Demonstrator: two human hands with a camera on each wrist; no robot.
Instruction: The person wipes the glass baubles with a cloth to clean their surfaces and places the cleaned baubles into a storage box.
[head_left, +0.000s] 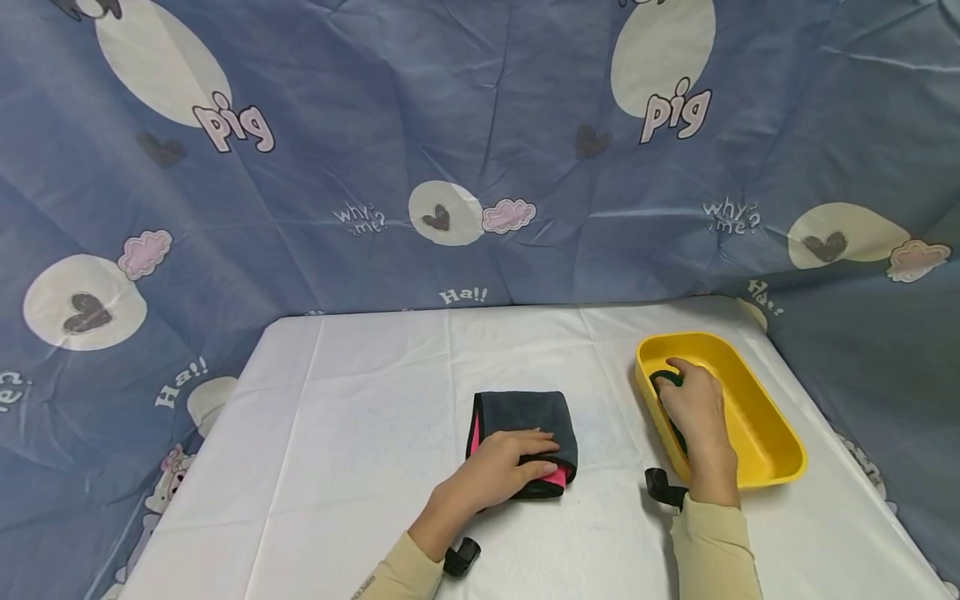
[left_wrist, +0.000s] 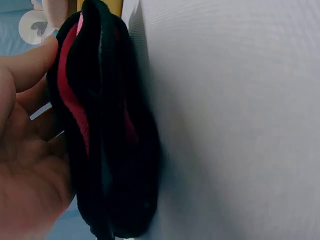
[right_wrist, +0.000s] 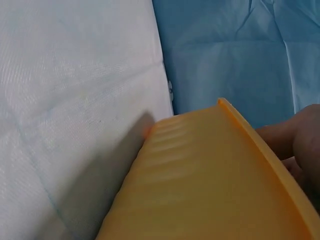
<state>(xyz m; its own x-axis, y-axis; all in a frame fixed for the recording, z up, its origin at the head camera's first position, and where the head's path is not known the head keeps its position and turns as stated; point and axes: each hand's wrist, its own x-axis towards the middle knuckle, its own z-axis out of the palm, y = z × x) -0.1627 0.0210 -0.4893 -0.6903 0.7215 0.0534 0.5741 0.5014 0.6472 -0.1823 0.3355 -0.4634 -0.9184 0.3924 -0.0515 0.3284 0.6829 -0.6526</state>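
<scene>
A folded dark grey cloth (head_left: 525,410) with black edging and pink inner layers lies on the white table. My left hand (head_left: 498,467) rests on its near part, fingers stretched across the top and thumb by the front fold. From the side, the left wrist view shows the stacked folds of the cloth (left_wrist: 107,125) beside the hand (left_wrist: 30,145). My right hand (head_left: 693,408) reaches into a yellow tray (head_left: 757,417). Between its thumb and forefinger is a dark green thing (head_left: 666,377) at the tray's left wall, mostly covered by the hand. The tray wall (right_wrist: 200,175) hides most of it in the right wrist view.
The white-covered table (head_left: 360,433) ends at a blue printed curtain (head_left: 375,150) behind and along both sides. The tray stands near the table's right edge, its raised rim around the right hand. Black wrist straps (head_left: 461,557) sit by both sleeves.
</scene>
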